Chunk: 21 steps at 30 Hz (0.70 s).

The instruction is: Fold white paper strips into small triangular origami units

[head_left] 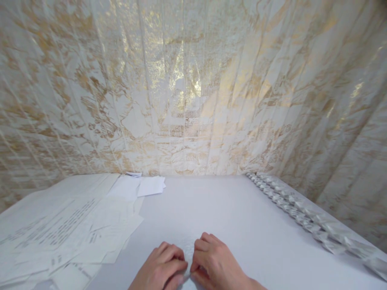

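Note:
Side by side at the bottom middle, my left hand (165,264) and my right hand (213,262) face each other just above the white table (211,209). Both have curled fingers, closed in a pinch on a small whitish piece of paper (186,278). Most of that piece is hidden behind the fingers, so its shape is hard to make out. A faint pale patch shows on the tabletop just beyond the fingertips.
Loose printed sheets (69,229) overlap across the left side of the table. Smaller blank white papers (152,186) lie at the back left. Long chains of folded paper (302,213) run along the right edge. A gold-patterned curtain (181,88) hangs behind.

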Available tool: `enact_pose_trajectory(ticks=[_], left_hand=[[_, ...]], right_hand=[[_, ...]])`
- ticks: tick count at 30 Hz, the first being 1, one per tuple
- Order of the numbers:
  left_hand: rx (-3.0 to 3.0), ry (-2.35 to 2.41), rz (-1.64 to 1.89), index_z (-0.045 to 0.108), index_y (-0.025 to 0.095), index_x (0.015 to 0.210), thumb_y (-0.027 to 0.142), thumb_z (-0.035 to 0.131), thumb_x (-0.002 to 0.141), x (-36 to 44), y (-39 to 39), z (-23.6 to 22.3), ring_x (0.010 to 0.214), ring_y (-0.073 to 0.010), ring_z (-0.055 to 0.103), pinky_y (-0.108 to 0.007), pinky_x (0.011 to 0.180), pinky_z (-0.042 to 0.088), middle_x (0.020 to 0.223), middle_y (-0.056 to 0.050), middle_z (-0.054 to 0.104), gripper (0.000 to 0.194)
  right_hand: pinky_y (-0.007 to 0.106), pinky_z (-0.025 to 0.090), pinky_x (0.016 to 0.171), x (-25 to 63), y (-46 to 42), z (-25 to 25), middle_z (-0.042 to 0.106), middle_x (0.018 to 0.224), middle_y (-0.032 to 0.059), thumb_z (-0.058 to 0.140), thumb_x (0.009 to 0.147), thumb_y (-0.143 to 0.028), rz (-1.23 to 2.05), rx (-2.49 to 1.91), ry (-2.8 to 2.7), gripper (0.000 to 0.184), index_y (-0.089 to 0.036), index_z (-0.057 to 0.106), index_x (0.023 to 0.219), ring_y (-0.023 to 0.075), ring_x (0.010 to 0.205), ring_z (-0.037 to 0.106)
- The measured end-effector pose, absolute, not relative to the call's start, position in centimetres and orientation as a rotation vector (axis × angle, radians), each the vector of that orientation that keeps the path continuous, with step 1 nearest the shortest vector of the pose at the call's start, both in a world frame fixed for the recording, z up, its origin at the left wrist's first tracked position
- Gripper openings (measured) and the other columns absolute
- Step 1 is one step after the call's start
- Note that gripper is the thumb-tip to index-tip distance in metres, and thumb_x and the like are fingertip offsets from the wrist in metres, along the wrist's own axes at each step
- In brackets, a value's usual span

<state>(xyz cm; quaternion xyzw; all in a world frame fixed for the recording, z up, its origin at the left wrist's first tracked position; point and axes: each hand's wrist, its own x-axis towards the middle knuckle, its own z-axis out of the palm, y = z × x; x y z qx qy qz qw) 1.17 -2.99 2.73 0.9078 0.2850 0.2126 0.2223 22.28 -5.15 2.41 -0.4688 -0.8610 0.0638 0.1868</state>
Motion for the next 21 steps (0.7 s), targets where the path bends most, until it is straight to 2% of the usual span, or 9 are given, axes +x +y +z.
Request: enact_pose_trajectory(ticks=[9, 15, 18, 21], left_hand=[[2.542, 0.705, 0.617, 0.067, 0.028, 0.098, 0.026, 0.055, 0.097, 0.8, -2.4, 2.3, 0.095, -0.0178, 0.060, -0.027, 0.084, 0.046, 0.101, 0.003, 0.071, 0.012], [2.794, 0.666, 0.825, 0.065, 0.027, 0.093, 0.020, 0.050, 0.095, 1.1, -2.1, 0.0, 0.086, -0.0189, 0.062, -0.029, 0.072, 0.047, 0.095, 0.002, 0.073, 0.016], [2.745, 0.707, 0.845, 0.064, 0.027, 0.095, 0.017, 0.048, 0.095, 1.2, -2.5, 0.1, 0.086, -0.0184, 0.063, -0.029, 0.076, 0.047, 0.094, 0.002, 0.072, 0.019], [2.613, 0.819, 0.793, 0.063, 0.026, 0.094, 0.016, 0.056, 0.090, 1.5, -3.2, 0.7, 0.090, -0.0188, 0.063, -0.031, 0.083, 0.048, 0.096, 0.002, 0.070, 0.013]], right_hand=[[0.025, 0.044, 0.074, 22.1, -5.6, 3.5, 0.068, 0.075, -0.0011, 0.077, 0.071, -0.004, 0.359, -1.393, -2.342, 0.018, -0.020, 0.069, 0.069, 0.0161, 0.076, 0.060], [0.027, 0.044, 0.077, 22.2, -5.8, 3.9, 0.072, 0.081, 0.0005, 0.085, 0.073, -0.019, 0.466, -1.440, -2.324, 0.012, -0.020, 0.074, 0.077, 0.0183, 0.083, 0.062], [0.027, 0.044, 0.077, 22.1, -5.8, 3.8, 0.072, 0.081, 0.0009, 0.082, 0.074, -0.013, 0.450, -1.458, -2.311, 0.011, -0.020, 0.073, 0.077, 0.0184, 0.082, 0.061], [0.028, 0.044, 0.077, 21.9, -5.8, 3.5, 0.070, 0.079, 0.0002, 0.074, 0.076, -0.007, 0.422, -1.461, -2.293, 0.013, -0.020, 0.072, 0.077, 0.0179, 0.080, 0.059]])
